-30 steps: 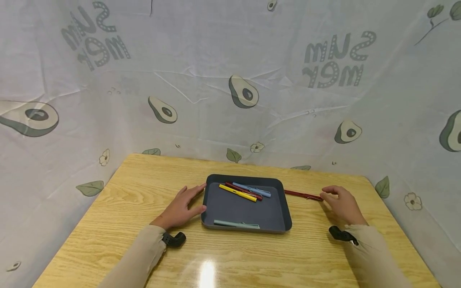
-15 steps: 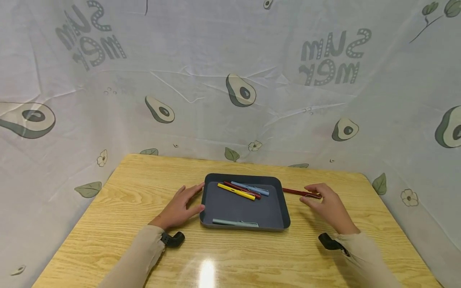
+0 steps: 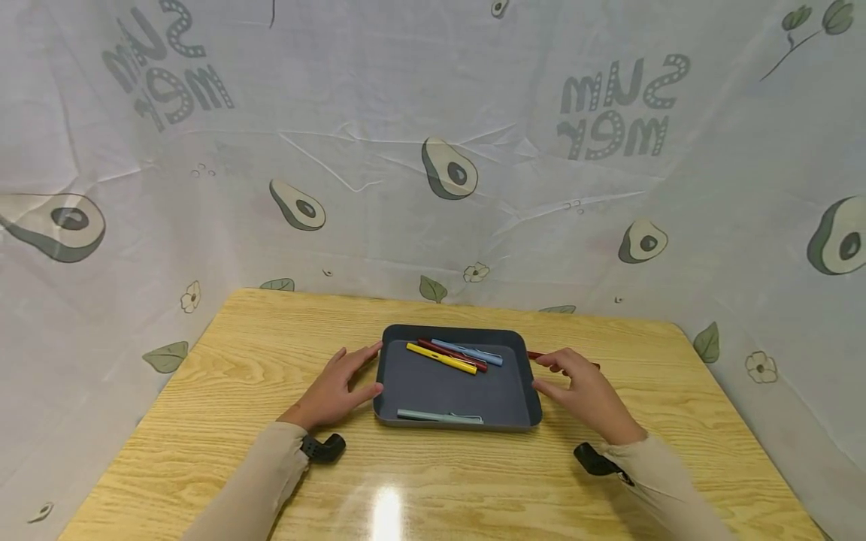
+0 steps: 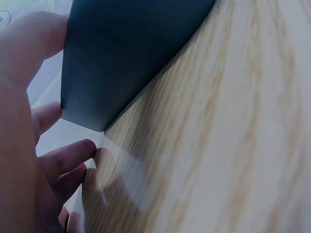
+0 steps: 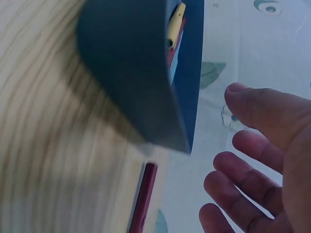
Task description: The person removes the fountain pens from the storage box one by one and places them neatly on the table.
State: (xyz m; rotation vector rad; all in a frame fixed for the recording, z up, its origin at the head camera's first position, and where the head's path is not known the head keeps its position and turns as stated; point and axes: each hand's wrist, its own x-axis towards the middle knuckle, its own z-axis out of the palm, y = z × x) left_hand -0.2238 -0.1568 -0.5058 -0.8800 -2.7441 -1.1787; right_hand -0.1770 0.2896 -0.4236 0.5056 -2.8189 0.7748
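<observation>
A dark grey tray (image 3: 446, 392) lies on the wooden table. Inside it, a yellow pen (image 3: 441, 358), a dark red pen (image 3: 482, 367) and a blue pen (image 3: 467, 352) lie close together towards the back. A grey-green pen (image 3: 440, 416) lies along the front wall. My left hand (image 3: 334, 391) rests at the tray's left side, thumb and a fingertip touching its rim. At the right side, my right hand (image 3: 585, 391) holds nothing, its fingers spread near the rim. Another dark red pen (image 5: 143, 199) lies on the table outside the tray, partly hidden by this hand in the head view.
The table's wood-grain top (image 3: 284, 315) extends around the tray. A pale curtain (image 3: 372, 113) printed with avocados, leaves and lettering hangs behind the table and along its sides. Each wrist wears a black device (image 3: 325, 448).
My right hand has moved left from the far end of the loose dark red pen to the tray's right side. That pen stays on the table. The left hand keeps its place.
</observation>
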